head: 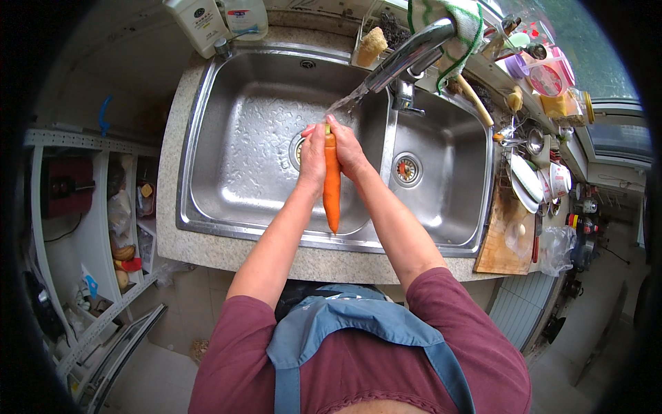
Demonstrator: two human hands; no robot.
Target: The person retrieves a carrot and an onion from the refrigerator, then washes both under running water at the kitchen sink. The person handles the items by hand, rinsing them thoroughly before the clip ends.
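Observation:
Between my two hands is a long orange carrot [331, 181], its green stem end up by my fingers and its thin tip towards me. My left hand [312, 158] grips it from the left side, and my right hand [345, 145] closes on it from the right. Water runs from the chrome faucet [408, 54] onto my fingertips at the stem end. Below lies the large left basin [248, 155] of a stainless steel double sink, wet with drops. Its drain is partly hidden behind my left hand.
Right of the divider is a smaller basin [439, 196] with a drain strainer [407, 169]. A wooden cutting board [496, 243] and stacked dishes [525, 181] stand further right. Plastic bottles [199, 26] are at the back left. A green-edged towel [460, 31] hangs over the faucet.

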